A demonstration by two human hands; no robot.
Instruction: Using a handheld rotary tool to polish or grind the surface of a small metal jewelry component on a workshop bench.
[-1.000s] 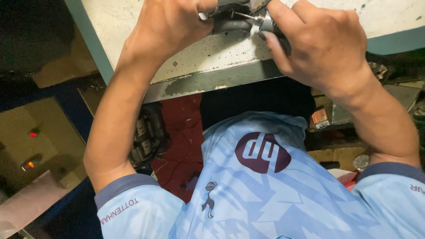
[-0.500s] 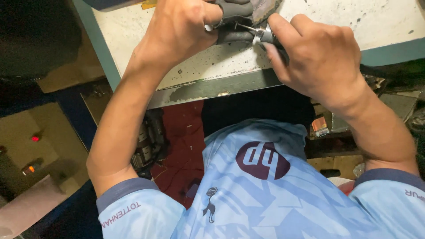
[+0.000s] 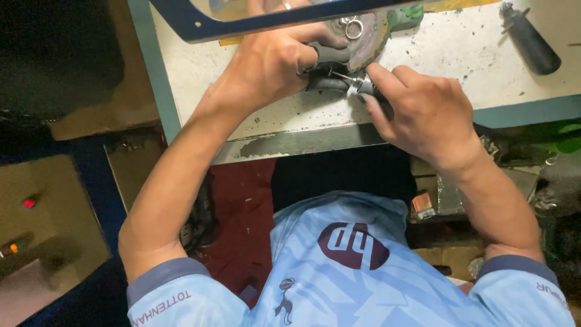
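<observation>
Both hands (image 3: 272, 60) (image 3: 426, 112) curled around handpiece (image 3: 360, 85)

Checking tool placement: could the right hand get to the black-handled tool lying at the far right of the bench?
Probably yes. The black-handled tool lies alone on the white benchtop, nothing between it and the right hand, though that hand is pinching a small metal tool.

Light blue patterned jersey (image 3: 363, 284), grey-cuffed short sleeves (image 3: 158, 280), maroon emblem (image 3: 353, 245)
</observation>
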